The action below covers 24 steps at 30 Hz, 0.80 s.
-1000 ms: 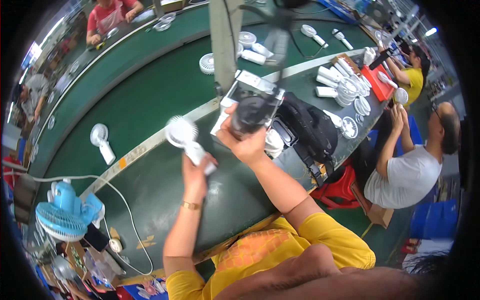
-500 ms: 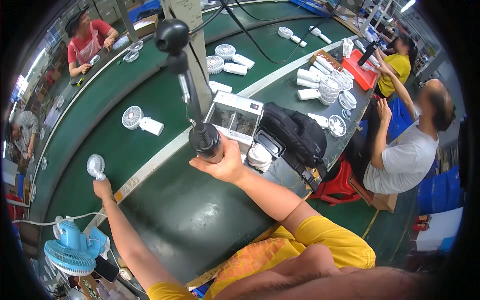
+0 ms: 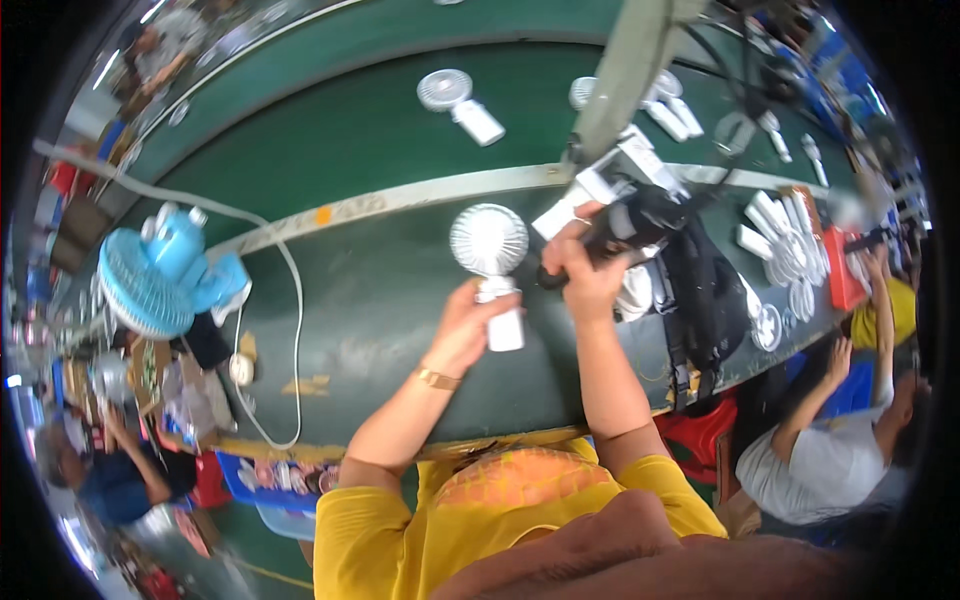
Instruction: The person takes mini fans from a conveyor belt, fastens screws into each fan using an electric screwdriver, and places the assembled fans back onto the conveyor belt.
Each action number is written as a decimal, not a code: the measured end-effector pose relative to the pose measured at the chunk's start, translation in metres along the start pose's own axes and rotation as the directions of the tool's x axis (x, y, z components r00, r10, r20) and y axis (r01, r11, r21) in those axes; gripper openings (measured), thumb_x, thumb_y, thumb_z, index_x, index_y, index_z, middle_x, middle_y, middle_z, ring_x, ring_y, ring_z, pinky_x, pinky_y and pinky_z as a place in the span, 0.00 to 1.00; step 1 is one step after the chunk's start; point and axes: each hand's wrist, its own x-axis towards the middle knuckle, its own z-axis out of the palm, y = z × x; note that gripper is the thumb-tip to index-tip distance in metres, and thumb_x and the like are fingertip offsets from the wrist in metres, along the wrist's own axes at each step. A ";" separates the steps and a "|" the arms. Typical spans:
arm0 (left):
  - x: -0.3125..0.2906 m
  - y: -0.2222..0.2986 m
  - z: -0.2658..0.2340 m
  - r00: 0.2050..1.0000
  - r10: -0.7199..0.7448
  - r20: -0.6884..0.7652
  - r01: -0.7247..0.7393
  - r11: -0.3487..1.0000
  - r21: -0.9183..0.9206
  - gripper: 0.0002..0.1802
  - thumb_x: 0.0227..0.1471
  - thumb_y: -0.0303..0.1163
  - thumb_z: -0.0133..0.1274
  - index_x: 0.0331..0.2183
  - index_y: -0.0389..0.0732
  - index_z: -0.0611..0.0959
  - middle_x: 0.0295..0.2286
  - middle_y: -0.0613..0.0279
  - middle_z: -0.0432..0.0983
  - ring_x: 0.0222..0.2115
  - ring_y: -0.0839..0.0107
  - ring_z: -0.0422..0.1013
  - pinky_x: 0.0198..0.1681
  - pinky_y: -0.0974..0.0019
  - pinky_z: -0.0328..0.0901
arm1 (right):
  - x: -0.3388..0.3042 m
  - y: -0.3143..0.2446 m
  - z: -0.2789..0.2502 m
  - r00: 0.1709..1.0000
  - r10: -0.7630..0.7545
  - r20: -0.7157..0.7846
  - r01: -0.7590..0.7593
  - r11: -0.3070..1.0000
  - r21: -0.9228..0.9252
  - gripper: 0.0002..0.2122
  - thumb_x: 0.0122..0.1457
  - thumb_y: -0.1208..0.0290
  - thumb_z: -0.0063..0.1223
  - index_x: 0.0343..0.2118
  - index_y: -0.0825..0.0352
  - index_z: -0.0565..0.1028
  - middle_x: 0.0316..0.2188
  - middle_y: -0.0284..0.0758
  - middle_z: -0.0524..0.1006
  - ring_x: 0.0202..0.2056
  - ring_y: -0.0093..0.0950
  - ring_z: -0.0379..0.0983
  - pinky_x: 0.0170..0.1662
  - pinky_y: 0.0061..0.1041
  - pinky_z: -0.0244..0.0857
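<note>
A white handheld fan (image 3: pixel 488 240) is in my left hand (image 3: pixel 462 328). Its round grille points away from me, and my fingers wrap the neck and upper handle. To its right, my right hand (image 3: pixel 590 280) grips a black power screwdriver (image 3: pixel 635 222), now tilted and blurred; its tip cannot be made out. The fan and the screwdriver are apart, both above the dark green worktop (image 3: pixel 380 330). Just beyond the screwdriver stands a white screw feeder box (image 3: pixel 650 165), partly hidden by the tool.
Beyond a pale rail (image 3: pixel 430 190), a green conveyor (image 3: pixel 300 130) carries more white fans (image 3: pixel 445 90). A light-blue desk fan (image 3: pixel 150 270) and its white cable (image 3: pixel 298 350) lie left. A black bag (image 3: pixel 705 290) sits right, near piled fans (image 3: pixel 790 245). Co-workers sit on both sides.
My left hand has brought the fan from the far left to in front of me. My right hand has tilted the screwdriver over. The view has swung left.
</note>
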 end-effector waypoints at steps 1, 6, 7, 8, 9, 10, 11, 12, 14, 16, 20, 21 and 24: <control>-0.001 -0.012 0.001 0.999 -0.039 0.021 0.040 0.999 -0.035 0.12 0.43 0.21 0.55 0.34 0.34 0.73 0.27 0.59 0.74 0.26 0.71 0.73 0.30 0.70 0.69 | -0.005 0.002 0.001 1.000 -0.001 0.015 0.000 0.997 0.081 0.17 0.49 0.84 0.49 0.42 0.71 0.61 0.17 0.32 0.68 0.17 0.21 0.64 0.20 0.19 0.58; -0.007 -0.028 0.006 0.997 -0.067 -0.041 0.062 0.991 -0.116 0.12 0.44 0.21 0.55 0.34 0.33 0.73 0.28 0.59 0.74 0.27 0.71 0.73 0.31 0.71 0.68 | -0.012 0.006 0.002 0.995 0.043 0.085 -0.049 0.996 0.072 0.23 0.49 0.67 0.56 0.44 0.66 0.59 0.16 0.32 0.63 0.16 0.22 0.58 0.21 0.24 0.56; -0.007 -0.029 0.005 0.997 -0.063 -0.033 0.058 0.990 -0.127 0.12 0.44 0.21 0.55 0.34 0.33 0.73 0.28 0.59 0.74 0.27 0.71 0.73 0.31 0.71 0.68 | -0.012 0.007 0.004 0.995 0.039 0.090 -0.046 0.996 0.078 0.23 0.49 0.66 0.57 0.44 0.66 0.59 0.16 0.32 0.63 0.16 0.22 0.58 0.21 0.24 0.56; -0.008 -0.028 0.004 0.998 -0.058 -0.023 0.055 0.989 -0.139 0.12 0.44 0.20 0.55 0.34 0.33 0.73 0.28 0.59 0.74 0.28 0.71 0.73 0.31 0.71 0.68 | -0.013 0.008 0.005 0.994 0.043 0.097 -0.051 0.996 0.079 0.23 0.49 0.66 0.57 0.44 0.66 0.59 0.16 0.32 0.63 0.16 0.22 0.58 0.21 0.24 0.56; -0.008 -0.029 0.003 0.998 -0.054 -0.028 0.050 0.989 -0.142 0.12 0.44 0.20 0.55 0.34 0.33 0.73 0.28 0.59 0.74 0.28 0.71 0.73 0.31 0.71 0.68 | -0.014 0.009 0.004 0.995 0.045 0.088 -0.051 0.996 0.077 0.23 0.49 0.66 0.57 0.44 0.66 0.59 0.16 0.32 0.63 0.16 0.22 0.58 0.21 0.23 0.55; -0.008 -0.029 0.003 0.998 -0.063 -0.015 0.060 0.989 -0.135 0.13 0.45 0.20 0.53 0.36 0.33 0.72 0.30 0.57 0.74 0.29 0.69 0.73 0.34 0.69 0.69 | -0.014 0.010 0.004 0.996 0.046 0.078 -0.051 0.996 0.075 0.23 0.49 0.66 0.58 0.44 0.66 0.59 0.16 0.32 0.63 0.16 0.22 0.58 0.21 0.23 0.55; -0.008 -0.029 0.002 0.997 -0.072 -0.001 0.071 0.989 -0.127 0.13 0.46 0.20 0.52 0.37 0.33 0.71 0.31 0.55 0.75 0.31 0.68 0.73 0.37 0.67 0.69 | -0.014 0.010 0.004 0.996 0.036 0.082 -0.042 0.997 0.072 0.23 0.49 0.66 0.57 0.44 0.66 0.59 0.15 0.32 0.62 0.16 0.22 0.58 0.21 0.23 0.55; -0.008 -0.029 0.002 0.998 -0.069 -0.003 0.068 0.989 -0.130 0.13 0.46 0.20 0.52 0.37 0.33 0.71 0.31 0.55 0.75 0.31 0.68 0.73 0.37 0.67 0.69 | -0.014 0.011 0.004 0.996 0.038 0.086 -0.045 0.996 0.072 0.23 0.49 0.66 0.57 0.44 0.66 0.59 0.15 0.32 0.62 0.16 0.22 0.58 0.21 0.23 0.55; -0.008 -0.029 0.003 0.998 -0.070 0.007 0.071 0.990 -0.124 0.13 0.46 0.20 0.52 0.37 0.32 0.71 0.31 0.55 0.75 0.31 0.68 0.73 0.37 0.67 0.69 | -0.014 0.013 0.004 0.997 0.000 0.083 -0.010 0.993 0.117 0.23 0.50 0.68 0.58 0.42 0.71 0.58 0.16 0.34 0.68 0.16 0.21 0.63 0.21 0.19 0.59; -0.009 -0.027 0.004 0.998 -0.069 0.003 0.069 0.990 -0.123 0.13 0.46 0.20 0.52 0.37 0.32 0.71 0.31 0.56 0.75 0.31 0.68 0.73 0.37 0.68 0.69 | -0.014 0.014 0.005 0.997 -0.003 0.080 -0.006 0.994 0.109 0.23 0.50 0.67 0.58 0.42 0.71 0.58 0.16 0.34 0.68 0.16 0.21 0.63 0.20 0.19 0.59; -0.007 -0.029 0.001 0.998 -0.061 0.015 0.062 0.990 -0.124 0.12 0.45 0.20 0.53 0.36 0.33 0.72 0.31 0.55 0.75 0.31 0.68 0.73 0.37 0.68 0.69 | -0.014 0.015 0.007 0.998 -0.003 0.070 -0.006 0.992 0.125 0.21 0.50 0.71 0.57 0.42 0.71 0.58 0.17 0.34 0.68 0.16 0.21 0.63 0.20 0.19 0.59; -0.007 -0.028 0.002 0.998 -0.061 0.018 0.063 0.990 -0.125 0.12 0.45 0.20 0.53 0.36 0.33 0.72 0.31 0.55 0.75 0.31 0.68 0.73 0.37 0.68 0.69 | -0.014 0.017 0.005 0.998 -0.004 0.070 -0.004 0.992 0.123 0.21 0.50 0.71 0.57 0.42 0.71 0.58 0.17 0.34 0.68 0.16 0.21 0.63 0.20 0.19 0.59; -0.008 -0.027 0.005 0.996 -0.084 -0.012 0.081 0.986 -0.148 0.13 0.43 0.20 0.55 0.35 0.33 0.73 0.29 0.59 0.75 0.27 0.73 0.73 0.31 0.71 0.68 | -0.018 0.021 0.000 0.989 0.098 0.115 -0.106 0.992 0.064 0.18 0.45 0.85 0.51 0.40 0.71 0.60 0.20 0.33 0.69 0.20 0.20 0.66 0.24 0.18 0.62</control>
